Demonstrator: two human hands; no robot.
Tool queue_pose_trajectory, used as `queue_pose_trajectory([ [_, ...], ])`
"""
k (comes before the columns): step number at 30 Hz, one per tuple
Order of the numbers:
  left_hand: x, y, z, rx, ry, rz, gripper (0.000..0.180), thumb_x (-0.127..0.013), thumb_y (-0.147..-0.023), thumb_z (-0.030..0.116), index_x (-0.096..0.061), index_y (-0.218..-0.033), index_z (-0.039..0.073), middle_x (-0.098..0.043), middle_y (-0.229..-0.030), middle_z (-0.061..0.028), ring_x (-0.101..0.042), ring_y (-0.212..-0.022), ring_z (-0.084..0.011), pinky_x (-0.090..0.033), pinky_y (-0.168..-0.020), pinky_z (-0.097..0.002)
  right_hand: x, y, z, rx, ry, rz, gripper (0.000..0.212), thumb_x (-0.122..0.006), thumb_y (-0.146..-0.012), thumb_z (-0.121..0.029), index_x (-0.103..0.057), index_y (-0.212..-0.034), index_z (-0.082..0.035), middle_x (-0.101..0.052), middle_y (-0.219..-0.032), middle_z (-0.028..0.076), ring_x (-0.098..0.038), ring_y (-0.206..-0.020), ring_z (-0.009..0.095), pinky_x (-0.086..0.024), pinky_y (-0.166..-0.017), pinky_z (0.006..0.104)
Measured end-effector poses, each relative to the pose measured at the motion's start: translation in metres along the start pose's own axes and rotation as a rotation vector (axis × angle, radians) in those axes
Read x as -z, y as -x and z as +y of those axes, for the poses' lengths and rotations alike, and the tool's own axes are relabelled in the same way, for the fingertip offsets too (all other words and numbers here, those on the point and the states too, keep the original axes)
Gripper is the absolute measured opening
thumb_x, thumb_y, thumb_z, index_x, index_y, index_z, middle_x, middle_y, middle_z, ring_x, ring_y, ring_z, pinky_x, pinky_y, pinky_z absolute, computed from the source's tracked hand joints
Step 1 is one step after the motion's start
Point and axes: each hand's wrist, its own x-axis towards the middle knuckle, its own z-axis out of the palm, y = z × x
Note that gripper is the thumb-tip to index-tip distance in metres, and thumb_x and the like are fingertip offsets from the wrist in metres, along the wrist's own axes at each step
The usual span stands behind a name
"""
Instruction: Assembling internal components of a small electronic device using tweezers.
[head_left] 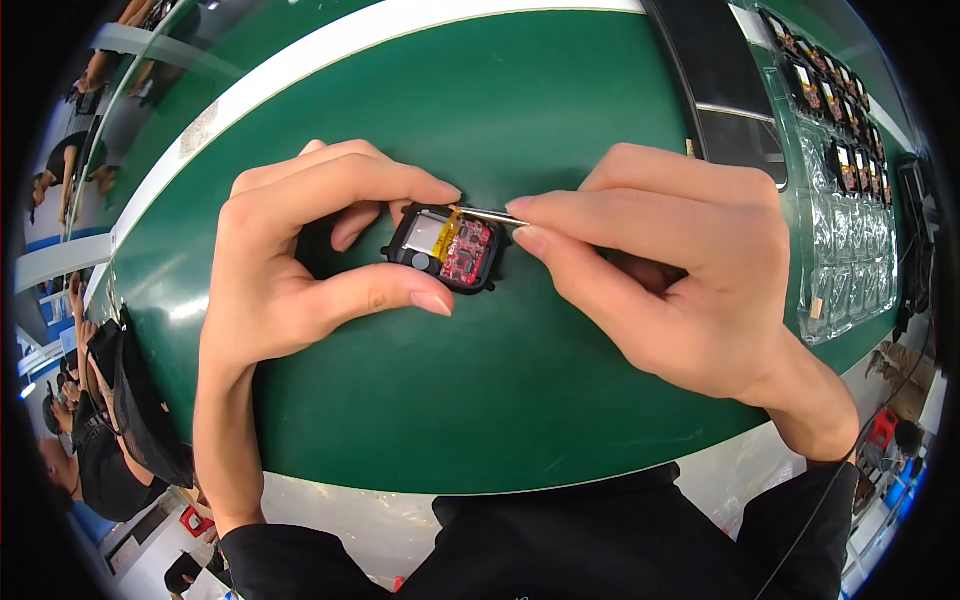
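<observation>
Between the thumb and fingers of my left hand (300, 250) sits a small black watch-like case (490, 284), open side up. Inside it are a silver battery cell (425, 233), a strip of yellow tape (446, 236), a red circuit board (467, 252) and a round grey part (421, 262). My right hand (680, 260) pinches thin metal tweezers (490, 215) between thumb and index finger. The tweezers' tip meets the upper edge of the case near the yellow tape. Whether the tip grips anything is too small to tell.
On the green table (540, 400), a clear plastic tray (845, 250) at the right holds several similar black cases with red boards. A dark flat panel (725, 90) lies at the far right. Past the left edge, other people sit near a black bag (140, 400).
</observation>
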Motion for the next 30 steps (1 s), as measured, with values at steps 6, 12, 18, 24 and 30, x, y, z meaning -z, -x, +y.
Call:
queue_pose_trajectory([
  [6, -0.0006, -0.0002, -0.003, -0.024, 0.025, -0.014, 0.077, -0.1, -0.063, 0.051, -0.083, -0.115, -0.003, -0.073, -0.089, -0.005, -0.047, -0.07, -0.0133, -0.038, -0.068, -0.031, -0.0006, 0.0011, 0.0007, -0.042, -0.069, -0.003, 0.019, -0.083, -0.085, 0.008, -0.087, -0.101, -0.001, -0.067, -0.068, 0.003, -0.05, -0.049, 0.005, -0.03, -0.045, 0.0257],
  [12, -0.0004, -0.0012, -0.0029, -0.033, -0.007, -0.037, 0.075, -0.101, -0.064, 0.049, -0.083, -0.116, -0.001, -0.074, -0.091, -0.0049, -0.046, -0.071, -0.0133, -0.036, -0.067, -0.0301, -0.0006, 0.0014, 0.0015, -0.038, -0.058, -0.018, 0.018, -0.083, -0.084, 0.008, -0.087, -0.1, -0.001, -0.068, -0.068, 0.003, -0.05, -0.049, 0.006, -0.031, -0.046, 0.0258],
  [18, -0.0012, 0.0012, 0.0006, 0.011, -0.021, -0.029, 0.072, -0.103, -0.064, 0.045, -0.083, -0.117, 0.0, -0.075, -0.093, -0.0045, -0.046, -0.071, -0.0138, -0.035, -0.067, -0.0297, -0.0015, 0.0, 0.0004, -0.016, -0.052, -0.016, 0.018, -0.084, -0.084, 0.008, -0.086, -0.099, -0.001, -0.068, -0.068, 0.003, -0.05, -0.048, 0.006, -0.031, -0.046, 0.0259],
  [24, -0.0005, -0.0007, 0.0001, -0.026, -0.03, -0.054, 0.072, -0.101, -0.068, 0.048, -0.082, -0.117, 0.0, -0.075, -0.094, -0.0047, -0.046, -0.071, -0.014, -0.035, -0.069, -0.0309, -0.0018, 0.0001, -0.0009, -0.042, -0.055, -0.003, 0.018, -0.084, -0.083, 0.008, -0.087, -0.099, -0.001, -0.067, -0.066, 0.003, -0.051, -0.048, 0.006, -0.031, -0.046, 0.0257],
  [30, -0.0025, -0.0002, 0.002, -0.018, -0.043, -0.023, 0.067, -0.099, -0.071, 0.049, -0.083, -0.115, 0.002, -0.076, -0.094, -0.0046, -0.047, -0.072, -0.0143, -0.035, -0.069, -0.0311, -0.0014, -0.0007, 0.0001, -0.046, -0.048, -0.017, 0.018, -0.083, -0.084, 0.008, -0.087, -0.099, -0.001, -0.069, -0.066, 0.004, -0.051, -0.049, 0.006, -0.032, -0.047, 0.0251],
])
